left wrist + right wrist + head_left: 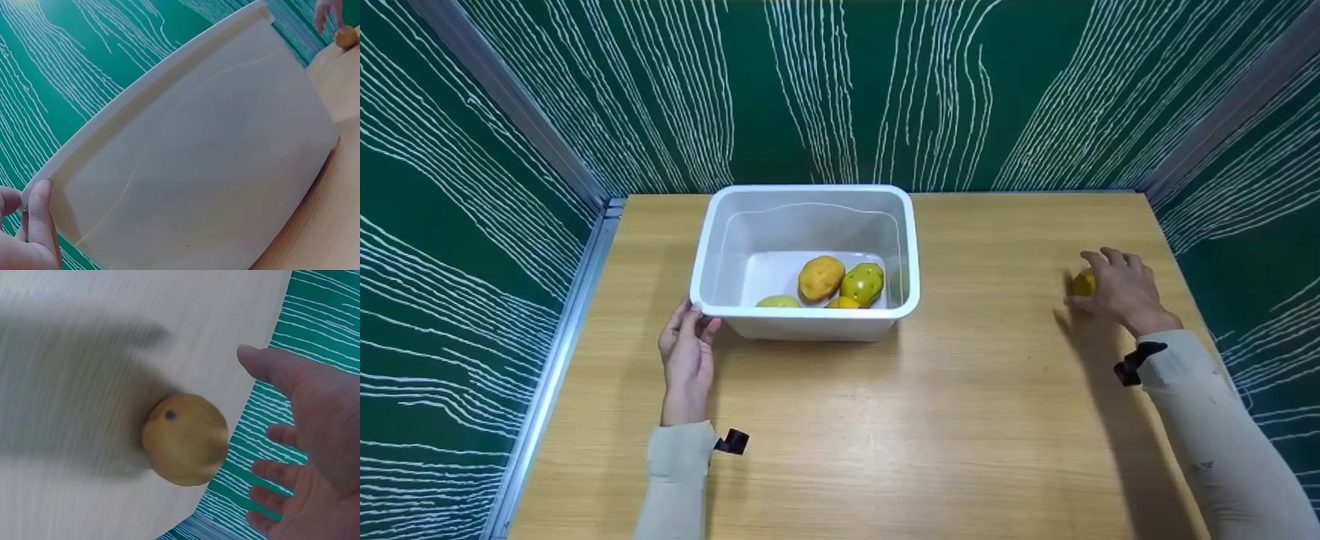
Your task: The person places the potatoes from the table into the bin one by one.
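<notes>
A white plastic bin stands at the table's middle back. My left hand grips its near left corner, with thumb and fingers pinching the rim in the left wrist view. Inside lie a yellow potato-shaped fruit, a green fruit, a pale green one and an orange-yellow one, the last two partly hidden by the front wall. On the far right, my right hand reaches over a round yellow fruit with a dark spot. Its fingers are spread beside the fruit, apart from it in the right wrist view.
The wooden table extends in front of the bin and between it and the right hand. Green walls with white wavy lines enclose the back and both sides. A metal frame strip runs along the left edge.
</notes>
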Tool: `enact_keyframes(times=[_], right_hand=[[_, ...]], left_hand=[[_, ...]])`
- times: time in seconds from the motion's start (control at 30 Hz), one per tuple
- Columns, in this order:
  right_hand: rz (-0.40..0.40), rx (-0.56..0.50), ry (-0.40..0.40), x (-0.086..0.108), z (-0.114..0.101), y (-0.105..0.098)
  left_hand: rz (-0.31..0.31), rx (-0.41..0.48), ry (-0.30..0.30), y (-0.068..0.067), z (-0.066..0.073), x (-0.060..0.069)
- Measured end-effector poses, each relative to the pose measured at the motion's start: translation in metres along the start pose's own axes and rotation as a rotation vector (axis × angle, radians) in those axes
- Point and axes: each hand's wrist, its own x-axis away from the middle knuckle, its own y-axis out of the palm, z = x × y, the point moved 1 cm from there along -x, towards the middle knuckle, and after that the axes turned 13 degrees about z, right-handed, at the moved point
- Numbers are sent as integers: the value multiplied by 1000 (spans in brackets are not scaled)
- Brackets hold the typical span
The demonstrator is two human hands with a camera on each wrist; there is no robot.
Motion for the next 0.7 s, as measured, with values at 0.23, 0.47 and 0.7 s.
enact_keyframes(times=[0.23,0.47,0.7], right_hand=[[-35,-9,30,3,9,2],[-51,2,47,6,17,5],[-52,6,59,8,23,9]], left_hand=[[9,3,-3,1,1,1],[13,8,-5,1,1,1],[10,10,0,1,1,1]])
